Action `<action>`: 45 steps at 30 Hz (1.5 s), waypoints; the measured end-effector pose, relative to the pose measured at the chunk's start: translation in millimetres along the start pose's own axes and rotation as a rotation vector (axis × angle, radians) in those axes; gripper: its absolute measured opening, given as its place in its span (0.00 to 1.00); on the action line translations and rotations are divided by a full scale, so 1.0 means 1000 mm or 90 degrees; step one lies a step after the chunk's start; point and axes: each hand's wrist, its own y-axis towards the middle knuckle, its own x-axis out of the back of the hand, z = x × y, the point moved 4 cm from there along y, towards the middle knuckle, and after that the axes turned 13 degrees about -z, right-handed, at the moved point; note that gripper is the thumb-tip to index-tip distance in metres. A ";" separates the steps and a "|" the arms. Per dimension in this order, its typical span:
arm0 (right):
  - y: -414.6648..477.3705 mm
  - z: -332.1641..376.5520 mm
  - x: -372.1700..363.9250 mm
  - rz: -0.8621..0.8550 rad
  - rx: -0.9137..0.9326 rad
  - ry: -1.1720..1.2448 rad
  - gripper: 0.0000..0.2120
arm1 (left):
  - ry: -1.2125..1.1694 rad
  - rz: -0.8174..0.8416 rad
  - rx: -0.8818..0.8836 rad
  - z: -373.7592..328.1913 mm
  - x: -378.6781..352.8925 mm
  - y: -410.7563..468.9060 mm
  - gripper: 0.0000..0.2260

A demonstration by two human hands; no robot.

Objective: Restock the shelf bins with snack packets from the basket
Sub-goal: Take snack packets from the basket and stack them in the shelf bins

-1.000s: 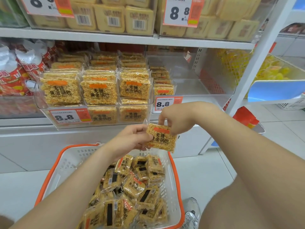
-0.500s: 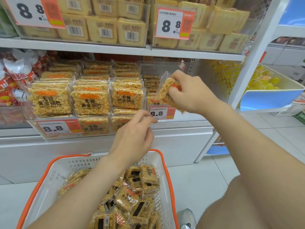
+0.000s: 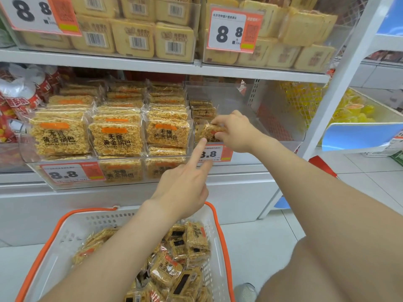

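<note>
- Pinching a snack packet (image 3: 210, 130) between thumb and curled fingers (image 3: 222, 121), the right hand (image 3: 236, 132) sits just right of centre frame. It grips the packet by its right edge, I'd guess so it can drop in upright with the label facing out.
- Left hand (image 3: 185, 184), lower centre, has its index finger (image 3: 199, 149) stuck straight out with the other fingers loosely curled, and it holds nothing. The tip ends right at the packet's lower left corner. Looks like it's steadying or nudging the packet into line, but I can't tell if it's actually touching.
- The packet itself is at the front left corner of the clear bin (image 3: 250, 99), right above the price tag (image 3: 218, 154).
- Behind it there's a short stack (image 3: 201, 109) lying flat, and that's the only other stock I can see in that bin, so this is clearly the one that needs filling.
- The neighbour bin (image 3: 115, 136) to the left of frame is packed with the same snack, standing up with the labels forward. Pretty sure that's the layout being copied.
- At the bottom of the frame the basket (image 3: 219, 232), white with an orange rim, sits right under both arms, which keeps each reach short. It still holds a heap of packets (image 3: 170, 267), so I'd say there's a long way to go.
- With nothing beside it on the right, an upright packet could flop over, hence the helper finger, I reckon.
</note>
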 end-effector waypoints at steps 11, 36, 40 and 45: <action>0.007 -0.013 -0.003 0.005 -0.315 0.112 0.36 | 0.014 0.017 0.011 0.002 0.001 0.004 0.08; -0.028 -0.007 0.010 0.136 0.060 -0.008 0.11 | -0.165 -0.260 -0.040 0.028 -0.005 -0.019 0.19; -0.024 -0.008 0.011 0.130 0.069 -0.022 0.10 | -0.173 -0.243 -0.042 0.029 -0.007 -0.018 0.23; -0.020 -0.007 0.019 0.093 0.060 -0.018 0.09 | -0.178 -0.242 -0.057 0.031 -0.008 -0.018 0.18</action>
